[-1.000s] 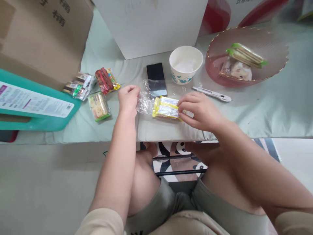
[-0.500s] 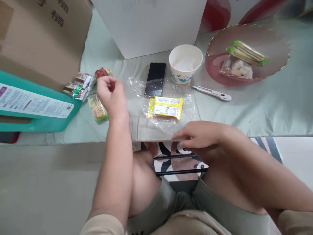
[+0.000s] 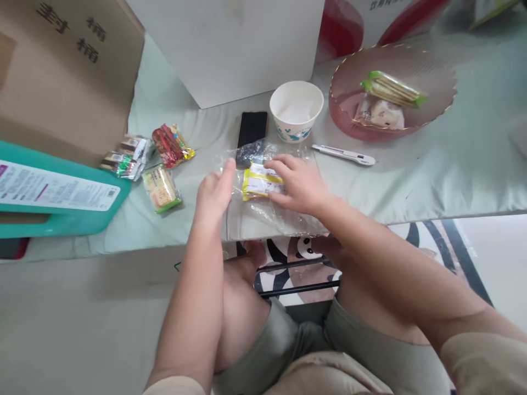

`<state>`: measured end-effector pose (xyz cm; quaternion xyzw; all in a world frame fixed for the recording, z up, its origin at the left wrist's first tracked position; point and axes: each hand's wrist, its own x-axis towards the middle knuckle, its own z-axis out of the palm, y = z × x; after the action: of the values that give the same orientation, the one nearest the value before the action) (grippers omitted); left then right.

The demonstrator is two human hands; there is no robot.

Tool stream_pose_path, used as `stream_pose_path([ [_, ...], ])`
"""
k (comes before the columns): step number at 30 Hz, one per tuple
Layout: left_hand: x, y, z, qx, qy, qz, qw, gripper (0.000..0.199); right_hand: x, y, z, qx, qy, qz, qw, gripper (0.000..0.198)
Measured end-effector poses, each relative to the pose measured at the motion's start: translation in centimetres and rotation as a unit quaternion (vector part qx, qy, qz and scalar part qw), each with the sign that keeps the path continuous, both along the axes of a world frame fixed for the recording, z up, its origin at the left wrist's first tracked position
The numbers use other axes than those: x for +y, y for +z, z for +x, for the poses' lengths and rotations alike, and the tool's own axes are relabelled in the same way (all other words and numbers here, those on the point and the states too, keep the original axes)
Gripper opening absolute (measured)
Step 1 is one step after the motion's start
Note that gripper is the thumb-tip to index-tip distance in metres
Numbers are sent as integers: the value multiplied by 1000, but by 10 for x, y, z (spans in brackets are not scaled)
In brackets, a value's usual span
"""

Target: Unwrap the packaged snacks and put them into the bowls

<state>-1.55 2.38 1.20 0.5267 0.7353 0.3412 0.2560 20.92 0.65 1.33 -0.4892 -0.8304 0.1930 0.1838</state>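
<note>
Two yellow-and-white wrapped snack packs, or one double pack, form a yellow snack packet (image 3: 256,184) on a crinkled clear plastic bag (image 3: 272,214) at the table's front. My right hand (image 3: 298,184) lies over the packet's right end, fingers apart, thumb at its lower side; I cannot tell how firmly it touches. My left hand (image 3: 216,192) is at the bag's left edge, thumb raised and the other fingers curled; whether film is between them is unclear. A black phone (image 3: 252,131) lies just behind, partly under the clear film.
A paper bowl (image 3: 295,112), a white utility knife (image 3: 343,154) and a pink bowl (image 3: 341,123) with snacks stand behind and right. At left lie a red snack packet (image 3: 169,145), a green-edged packet (image 3: 162,189) and silvery packets (image 3: 127,156), beside a teal container (image 3: 82,219) and cardboard box (image 3: 82,93).
My left hand has moved right, away from the red packet, to the clear bag. My right hand has risen from the table edge onto the yellow packet. The view has shifted slightly.
</note>
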Motion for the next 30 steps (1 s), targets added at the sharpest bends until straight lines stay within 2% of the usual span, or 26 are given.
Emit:
stream_pose_path([
  [2,-1,5,0,64,46,-56,995,46,-1,1,-6,-22,12,-28,999,65],
  [4,-2,10,-3,98,59,-109,987,48,-3,2,-9,-45,15,-39,998,69],
  [8,-3,18,-12,30,17,-198,980,12,-6,3,-12,-86,-8,-50,995,71],
  [11,-2,26,-11,-154,20,-149,977,6,-4,3,-11,-81,-18,-48,995,70],
  [14,3,33,-7,-347,35,-70,934,10,2,4,-3,12,-1,-41,999,72],
  [18,12,33,-5,-444,68,-27,893,13,9,5,14,188,6,-12,982,77],
  [20,17,29,-5,-463,81,-18,883,14,10,8,25,232,-23,8,972,74],
  [23,22,25,-3,-478,102,-11,872,14,9,15,42,246,-99,63,962,71],
  [27,23,25,1,-482,96,-7,871,14,20,29,80,201,-249,213,923,68],
  [30,21,29,5,-475,77,-17,877,15,38,38,111,153,-326,245,900,68],
])
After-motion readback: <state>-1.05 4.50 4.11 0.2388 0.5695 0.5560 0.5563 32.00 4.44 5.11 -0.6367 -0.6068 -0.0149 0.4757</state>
